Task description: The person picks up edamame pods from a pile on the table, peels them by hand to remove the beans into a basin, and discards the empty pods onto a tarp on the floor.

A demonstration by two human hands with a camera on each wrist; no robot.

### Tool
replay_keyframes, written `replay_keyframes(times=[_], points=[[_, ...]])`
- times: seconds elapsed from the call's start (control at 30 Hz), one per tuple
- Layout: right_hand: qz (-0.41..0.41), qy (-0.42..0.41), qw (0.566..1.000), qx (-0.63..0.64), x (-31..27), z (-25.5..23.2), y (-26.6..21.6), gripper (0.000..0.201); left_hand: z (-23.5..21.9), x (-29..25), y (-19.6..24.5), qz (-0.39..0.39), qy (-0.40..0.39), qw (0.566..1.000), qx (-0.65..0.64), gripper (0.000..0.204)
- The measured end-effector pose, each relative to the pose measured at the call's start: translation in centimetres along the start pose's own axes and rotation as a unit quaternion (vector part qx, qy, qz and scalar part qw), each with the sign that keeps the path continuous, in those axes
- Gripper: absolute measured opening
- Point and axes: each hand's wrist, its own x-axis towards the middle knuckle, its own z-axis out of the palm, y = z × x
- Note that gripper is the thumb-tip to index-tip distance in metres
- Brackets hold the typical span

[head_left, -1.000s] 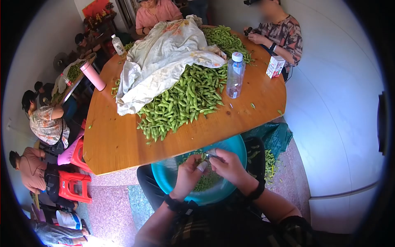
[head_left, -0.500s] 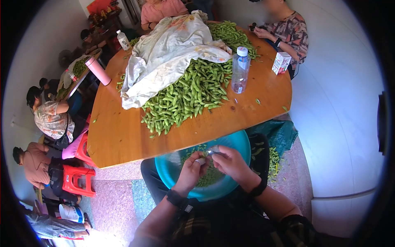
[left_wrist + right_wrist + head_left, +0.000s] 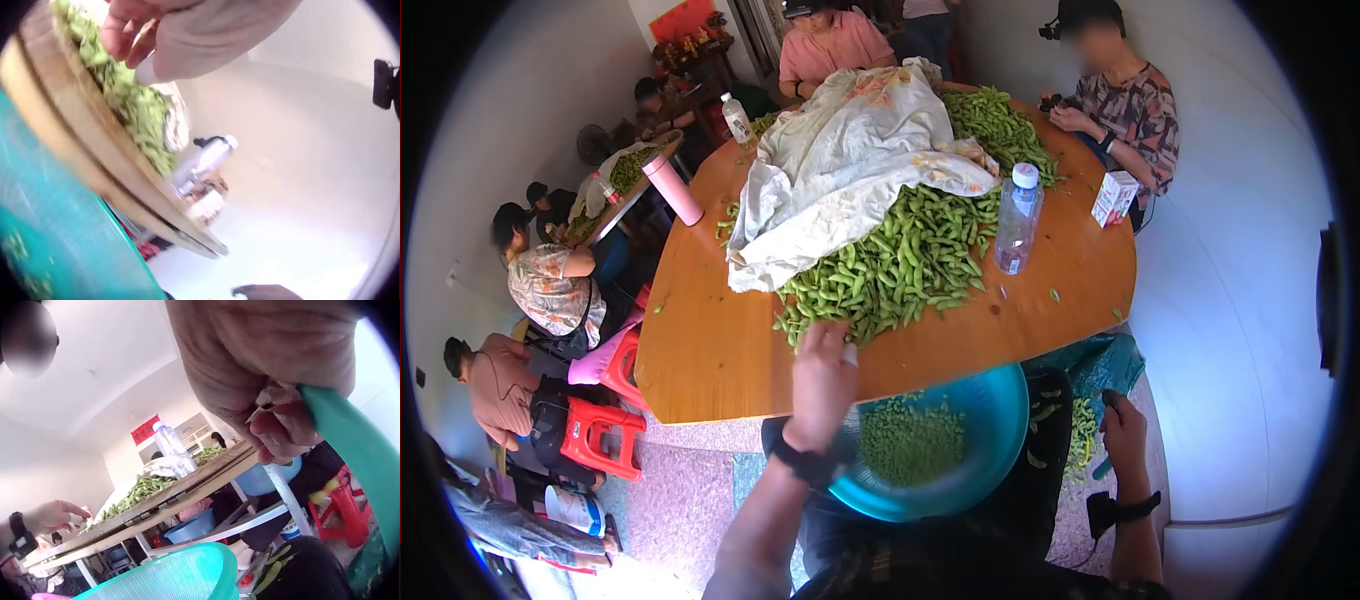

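Note:
My left hand (image 3: 822,385) reaches over the near table edge, its fingertips at the front of a heap of green pods (image 3: 900,262). A white wrap (image 3: 850,354) covers one of its digits. In the left wrist view the fingers of the left hand (image 3: 144,37) bend loosely above the pods (image 3: 140,109); no grip on a pod shows. Right of the basin, my right hand (image 3: 1125,445) is low beside the leg. Its fingers curl round a teal-green strip-like object (image 3: 350,434), whose far end leaves the right wrist view. Shelled beans (image 3: 912,440) lie in the teal basin (image 3: 1002,425).
On the wooden table (image 3: 710,345) are a crumpled white cloth (image 3: 840,150), a clear bottle (image 3: 1017,220), a pink flask (image 3: 672,190) and a small carton (image 3: 1114,198). Loose pods (image 3: 1083,435) lie on the floor at right. Other people sit around, with red stools (image 3: 600,436) at left.
My hands have parted from above the basin: the left moved up and left to the pods, the right went out to the right. The head view has shifted, so the table appears further right.

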Motion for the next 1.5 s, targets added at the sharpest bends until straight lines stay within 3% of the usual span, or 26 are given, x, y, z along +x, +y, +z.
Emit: replay_keyframes(times=[0.03,0.17,0.23,0.27,0.37,0.43,0.57,0.63,0.77,0.83,0.87,0.9,0.93,0.97,1.03,1.1,1.13,1.17,1.23,1.27,1.33,1.37,1.43,1.47,1.5], points=[[0.028,-0.004,1.000,0.013,-0.2,-0.3,0.0,0.029,0.4,1.0,-0.8,0.001,0.004,1.000,0.000,0.023],[-0.018,-0.031,0.999,0.025,-1.2,2.6,2.3,0.016,1.5,3.0,-2.5,0.049,-0.021,0.997,0.053,0.028],[0.001,-0.094,0.995,0.028,-2.1,3.5,-1.6,0.017,1.2,3.1,-1.1,-0.020,-0.104,0.994,0.025,0.026],[0.003,-0.094,0.995,0.029,-2.3,4.4,-2.7,0.017,1.2,3.0,-0.8,-0.019,-0.106,0.994,0.026,0.026],[-0.059,-0.127,0.988,0.064,-2.6,6.5,-5.7,0.020,1.2,2.8,-0.1,-0.051,-0.101,0.993,0.030,0.020],[-0.156,-0.182,0.964,0.113,-2.4,7.5,-8.6,0.022,0.8,3.1,0.2,-0.040,-0.099,0.993,0.045,0.018],[-0.205,-0.243,0.943,0.103,-1.6,8.7,-13.9,0.023,1.8,3.4,-1.0,-0.020,-0.118,0.993,0.017,0.018],[-0.287,-0.231,0.915,0.164,-1.0,10.0,-15.2,0.020,2.2,3.3,-1.2,0.025,-0.048,0.998,-0.037,0.015],[-0.247,-0.260,0.921,0.148,-0.1,11.4,-16.5,0.017,1.3,2.7,-0.6,0.026,-0.041,0.999,-0.012,0.011],[-0.271,-0.240,0.912,0.194,0.3,12.2,-16.6,0.021,0.6,2.0,0.3,0.016,-0.027,0.998,-0.058,0.013],[-0.268,-0.239,0.913,0.192,0.3,12.1,-17.1,0.021,0.2,1.2,0.5,0.019,-0.073,0.988,-0.134,0.020],[-0.211,-0.259,0.916,0.223,0.0,11.9,-17.7,0.016,-0.3,0.2,1.6,0.017,-0.077,0.987,-0.136,0.020],[-0.155,-0.278,0.914,0.253,-0.1,11.7,-18.1,0.015,-0.7,-0.6,3.2,-0.092,-0.150,0.940,-0.292,0.024],[-0.153,-0.278,0.914,0.252,-0.1,11.5,-18.1,0.015,-1.0,-1.4,3.9,-0.198,-0.214,0.852,-0.434,0.029],[-0.057,-0.384,0.866,0.315,-0.4,11.2,-18.0,0.019,-1.1,-2.9,3.8,-0.203,-0.252,0.837,-0.442,0.037],[-0.045,-0.402,0.856,0.322,-0.9,11.1,-17.8,0.020,-1.2,-3.8,4.4,-0.211,-0.266,0.812,-0.474,0.038],[-0.031,-0.420,0.845,0.329,-1.2,11.1,-17.5,0.022,-0.9,-4.3,4.2,-0.172,-0.262,0.840,-0.443,0.040],[-0.028,-0.420,0.846,0.328,-1.5,11.1,-17.3,0.022,-0.9,-4.7,4.2,-0.174,-0.264,0.838,-0.444,0.040],[-0.048,-0.416,0.860,0.292,-1.9,11.0,-16.7,0.020,-0.9,-5.3,4.3,-0.086,-0.263,0.890,-0.363,0.042],[-0.045,-0.415,0.860,0.292,-2.1,10.9,-16.6,0.020,-0.9,-5.6,4.5,-0.087,-0.265,0.888,-0.365,0.042],[-0.050,-0.404,0.875,0.264,-2.6,10.7,-16.5,0.017,-0.8,-6.2,5.4,-0.003,-0.201,0.934,-0.296,0.043],[-0.046,-0.403,0.875,0.264,-2.9,11.2,-16.0,0.017,-0.3,-6.7,5.6,-0.004,-0.205,0.933,-0.298,0.043],[-0.182,-0.304,0.897,0.265,-3.9,12.8,-15.1,0.015,0.7,-7.6,5.9,-0.001,-0.119,0.958,-0.260,0.042],[-0.128,-0.313,0.903,0.266,-4.4,12.7,-15.0,0.010,0.8,-7.9,6.2,-0.002,-0.122,0.957,-0.262,0.042],[-0.126,-0.311,0.904,0.265,-4.9,13.1,-14.9,0.010,0.8,-8.1,6.5,-0.009,-0.113,0.963,-0.245,0.042]])
